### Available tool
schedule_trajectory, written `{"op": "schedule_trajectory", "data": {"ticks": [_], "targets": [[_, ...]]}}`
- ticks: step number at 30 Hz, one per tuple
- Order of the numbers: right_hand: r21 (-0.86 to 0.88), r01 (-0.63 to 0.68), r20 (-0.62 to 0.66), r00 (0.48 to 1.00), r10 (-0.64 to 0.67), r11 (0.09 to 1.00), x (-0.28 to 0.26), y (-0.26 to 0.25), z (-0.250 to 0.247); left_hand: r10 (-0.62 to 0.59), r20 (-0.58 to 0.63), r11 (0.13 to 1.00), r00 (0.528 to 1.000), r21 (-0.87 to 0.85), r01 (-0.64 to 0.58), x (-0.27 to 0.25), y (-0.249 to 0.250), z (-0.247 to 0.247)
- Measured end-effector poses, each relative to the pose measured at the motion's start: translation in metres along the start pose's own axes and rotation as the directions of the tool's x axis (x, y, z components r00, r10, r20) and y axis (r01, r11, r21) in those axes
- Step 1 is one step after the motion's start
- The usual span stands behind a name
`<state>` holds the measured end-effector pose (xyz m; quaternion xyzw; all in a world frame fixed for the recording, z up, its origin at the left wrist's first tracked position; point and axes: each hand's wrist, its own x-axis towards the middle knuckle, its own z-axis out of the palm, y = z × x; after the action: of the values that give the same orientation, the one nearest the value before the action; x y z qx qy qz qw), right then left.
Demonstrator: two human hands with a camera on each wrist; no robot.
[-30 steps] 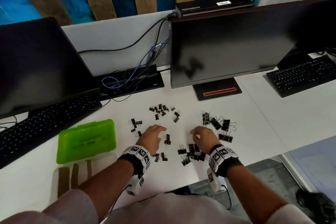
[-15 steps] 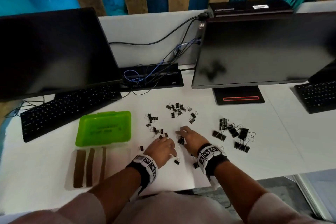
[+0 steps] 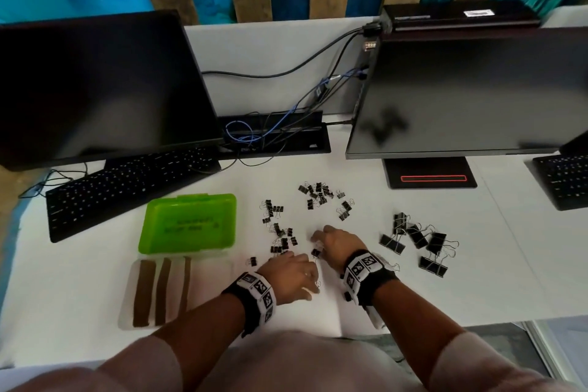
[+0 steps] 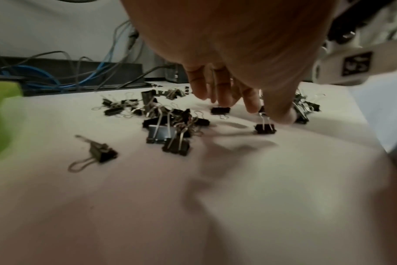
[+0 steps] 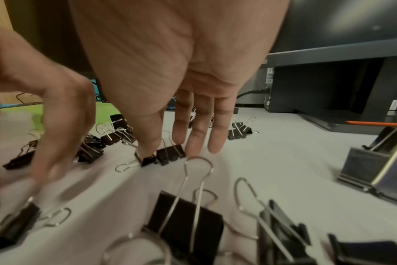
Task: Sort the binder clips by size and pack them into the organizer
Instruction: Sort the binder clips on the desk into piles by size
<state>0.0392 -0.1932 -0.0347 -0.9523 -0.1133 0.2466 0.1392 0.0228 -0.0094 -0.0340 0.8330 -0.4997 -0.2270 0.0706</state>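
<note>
Black binder clips lie sorted into loose heaps on the white desk: small ones (image 3: pixel 281 234) ahead of my left hand, another small heap (image 3: pixel 318 194) further back, and large ones (image 3: pixel 416 240) to the right. The green organizer (image 3: pixel 187 223) sits closed on the left. My left hand (image 3: pixel 296 270) lies palm down with straight fingers, and its thumb touches a small clip (image 4: pixel 264 128). Close beside it, my right hand (image 3: pixel 331 240) is also flat, its fingertips (image 5: pixel 152 141) on two small clips (image 5: pixel 168 154). Medium clips (image 5: pixel 188 226) lie under the right wrist.
A clear tray with brown strips (image 3: pixel 159 291) lies near the desk's front edge, left of my arms. A keyboard (image 3: pixel 127 188) and monitor stand behind the organizer. A second monitor's base (image 3: pixel 429 173) and a cable tray (image 3: pixel 273 134) are at the back, with another keyboard (image 3: pixel 563 178) far right.
Both hands have slid left and drawn close together. The right hand has left the medium heap and come to the small clips. The left hand has pulled back toward the front edge.
</note>
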Motion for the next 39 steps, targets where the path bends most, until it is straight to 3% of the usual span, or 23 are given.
{"op": "schedule_trajectory", "data": {"ticks": [3,7,10,13,16,20,25,27,32,39], "targets": [[-0.020,0.070,0.040,0.997,-0.069,0.997,0.000,-0.002,0.000,0.000,-0.001,0.986,1.000,0.168,0.001,0.005,-0.004,0.002],[-0.117,0.135,0.090,0.988,-0.125,0.984,0.002,-0.004,0.003,-0.102,-0.098,0.974,0.990,0.194,0.119,-0.003,-0.031,-0.001],[-0.107,0.143,0.102,0.986,-0.132,0.984,0.008,-0.004,0.003,-0.177,-0.196,0.964,0.965,0.162,0.210,-0.009,-0.046,-0.006],[-0.057,0.127,0.078,0.989,-0.122,0.990,0.014,-0.006,-0.001,-0.316,-0.282,0.946,0.906,-0.016,0.325,-0.013,-0.053,-0.010],[-0.046,0.102,0.063,0.993,-0.099,0.994,0.018,-0.006,-0.003,-0.453,-0.230,0.891,0.861,-0.148,0.429,-0.014,-0.061,-0.007],[-0.033,0.068,0.052,0.996,-0.066,0.997,0.019,-0.005,-0.008,-0.499,-0.209,0.851,0.841,-0.303,0.429,-0.012,-0.065,-0.007],[0.026,0.098,0.041,0.994,-0.099,0.995,0.016,-0.003,-0.008,-0.572,-0.223,0.814,0.790,-0.273,0.512,-0.010,-0.071,-0.010],[-0.006,0.145,0.074,0.987,-0.144,0.989,0.014,-0.006,-0.004,-0.568,-0.224,0.820,0.792,-0.239,0.520,-0.009,-0.070,-0.014],[-0.103,0.160,0.113,0.982,-0.148,0.982,0.008,-0.014,0.003,-0.486,-0.166,0.869,0.858,-0.193,0.455,-0.003,-0.068,-0.012],[0.001,0.083,0.059,0.995,-0.083,0.997,0.002,-0.014,-0.004,-0.571,-0.069,0.787,0.818,-0.330,0.522,-0.005,-0.075,-0.016]]}}
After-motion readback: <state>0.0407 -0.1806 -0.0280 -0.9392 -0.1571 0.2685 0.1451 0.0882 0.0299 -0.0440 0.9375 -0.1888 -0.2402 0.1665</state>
